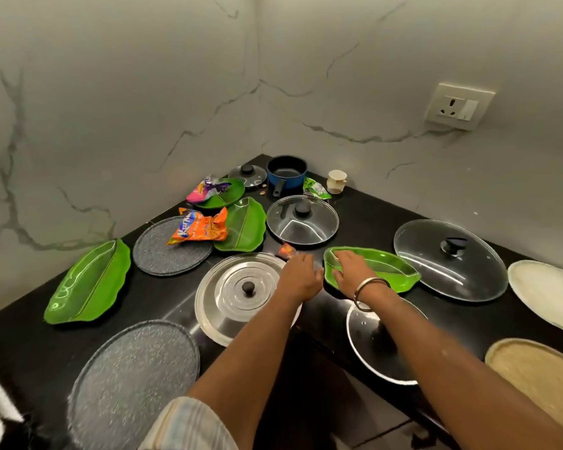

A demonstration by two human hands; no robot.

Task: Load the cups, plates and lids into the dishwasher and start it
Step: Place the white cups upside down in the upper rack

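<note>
- Right hand (351, 267) resting on the near end of a green leaf-shaped plate (387, 271), fingers spread over the rim and seemingly curling under it. Not clearly clamped yet.
- Left hand (301, 272) just beside that plate's left tip, fingers loosely together, reaching toward a small orange wrapper (286, 251). Can't tell if touching it.
- Probably best to clear wrappers first, then lift the plate by its rim with thumb on top. Glossy plastic, likely slippery, so get a proper pinch.
- Plate sits mid-table on the black table (364, 219), between a steel lid (238, 293) and a big glass lid (449, 259).
- More leaf plates around, ribbed and shiny; one far left (88, 284).
- Speckled grey round plates (134, 378) look matte and grainy.
- Smaller glass lid (303, 219) behind, knob on top. Easy grab point.
- No dishwasher in view, so loading looks barely started.
</note>
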